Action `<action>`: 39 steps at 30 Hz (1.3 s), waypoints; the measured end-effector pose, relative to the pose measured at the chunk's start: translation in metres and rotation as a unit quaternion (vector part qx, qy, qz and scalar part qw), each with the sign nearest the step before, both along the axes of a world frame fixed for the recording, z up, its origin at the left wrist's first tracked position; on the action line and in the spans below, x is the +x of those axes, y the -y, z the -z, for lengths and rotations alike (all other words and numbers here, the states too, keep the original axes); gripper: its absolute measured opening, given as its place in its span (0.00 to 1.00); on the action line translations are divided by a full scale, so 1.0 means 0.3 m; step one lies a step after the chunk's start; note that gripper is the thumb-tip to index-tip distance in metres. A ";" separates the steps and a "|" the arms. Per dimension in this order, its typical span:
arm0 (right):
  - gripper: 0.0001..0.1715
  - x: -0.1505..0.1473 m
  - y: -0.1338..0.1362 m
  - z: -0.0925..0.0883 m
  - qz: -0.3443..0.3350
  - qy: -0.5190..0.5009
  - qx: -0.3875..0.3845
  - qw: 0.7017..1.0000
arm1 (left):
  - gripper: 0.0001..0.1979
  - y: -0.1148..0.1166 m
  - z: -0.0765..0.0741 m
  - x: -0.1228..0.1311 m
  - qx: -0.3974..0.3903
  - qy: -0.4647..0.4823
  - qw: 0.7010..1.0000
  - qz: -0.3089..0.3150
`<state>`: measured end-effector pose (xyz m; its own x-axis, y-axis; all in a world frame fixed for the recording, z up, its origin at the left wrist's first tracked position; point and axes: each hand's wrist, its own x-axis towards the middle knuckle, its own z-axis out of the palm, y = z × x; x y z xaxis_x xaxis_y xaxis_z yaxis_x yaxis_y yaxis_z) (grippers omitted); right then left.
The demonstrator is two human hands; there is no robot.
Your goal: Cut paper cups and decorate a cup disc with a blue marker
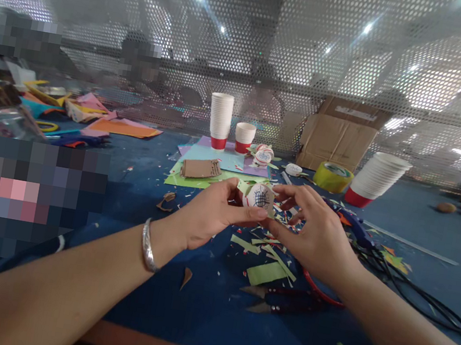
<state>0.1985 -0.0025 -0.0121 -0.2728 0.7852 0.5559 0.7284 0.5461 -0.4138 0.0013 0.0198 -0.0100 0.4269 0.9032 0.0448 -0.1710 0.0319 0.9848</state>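
A small round paper-cup craft (260, 197), white with a blue grid drawn on its base, a red edge and green paper attached, is held up above the table. My left hand (224, 210) grips it from the left, thumb across its lower front. My right hand (314, 227) has thumb and bent fingers at its right edge, closed lightly about that side. Beneath lie green paper scraps (267, 273) and open scissors (284, 300) with red handles. A similar finished-looking craft (263, 155) with green pieces sits behind, beside a white cup base (293, 169).
Stacked paper cups (220, 121), a shorter cup (244, 137) and a tilted stack (377, 179) stand behind. Yellow tape (333, 177) sits before a cardboard box (343, 135). A blue glue gun (354, 224) with black cable lies right. Corrugated cardboard (201, 169) rests on coloured paper.
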 end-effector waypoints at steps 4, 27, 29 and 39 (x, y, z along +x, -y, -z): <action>0.25 0.000 0.007 0.000 -0.025 0.014 -0.026 0.999 | 0.18 0.006 0.006 -0.006 0.041 -0.058 0.997 0.002; 0.33 0.145 -0.221 -0.090 0.061 -0.018 -0.139 0.988 | 0.22 -0.023 -0.002 -0.041 0.106 -0.087 0.988 -0.078; 0.33 0.160 -0.256 -0.098 0.055 -0.039 -0.181 0.981 | 0.21 -0.027 0.002 -0.039 0.096 -0.085 0.989 -0.075; 0.26 0.026 -0.082 -0.089 -0.078 -0.042 -0.161 0.983 | 0.22 -0.015 -0.014 -0.019 -0.018 0.040 0.999 0.005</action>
<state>0.2062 0.0223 0.0147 -0.3682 0.8762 0.3108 0.6012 0.4794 -0.6393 -0.0043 0.0243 -0.0058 0.4328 0.9003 0.0470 -0.2478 0.0687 0.9664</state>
